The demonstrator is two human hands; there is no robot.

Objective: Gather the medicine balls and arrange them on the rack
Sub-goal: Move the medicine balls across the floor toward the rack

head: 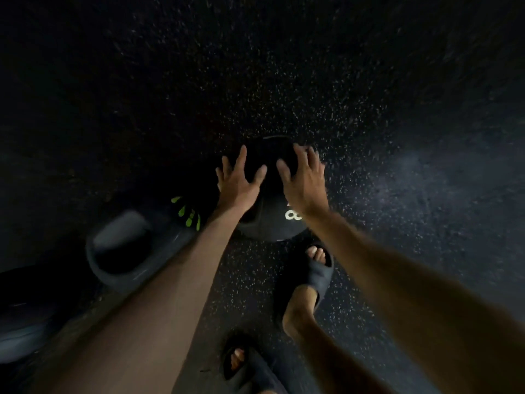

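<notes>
The black rubber medicine ball with a white "8" on its near face (268,223) sits on the dark speckled rubber floor (284,81), straight ahead of me and just beyond my foot in a dark slide sandal (321,277). No rack is in view, so this ball has yet to be carried anywhere.

My left hand (240,183) is spread over the ball's left shoulder and my right hand (305,184) over its right. The fingers (242,155) of both are splayed and released, clamped on nothing. In this dim light I cannot tell whether my palms already touch the rubber or hover just off it.

As I judge it, the step is the pickup, and I should do it from lower down. I want my palms past the widest part of the ball so they cradle it from beneath on opposite sides, with my thumbs up top. A squeeze on the upper half would let it slip. The marking suggests real weight, so I would bend my knees and draw it in against my body before rising.

My toes are bare in that sandal and close under the ball, which matters if it drops. To the left lie a dark object with bright green stripes (187,214) and a grey rounded shape (125,251), near my left forearm. I would lift straight up, clear of them.
</notes>
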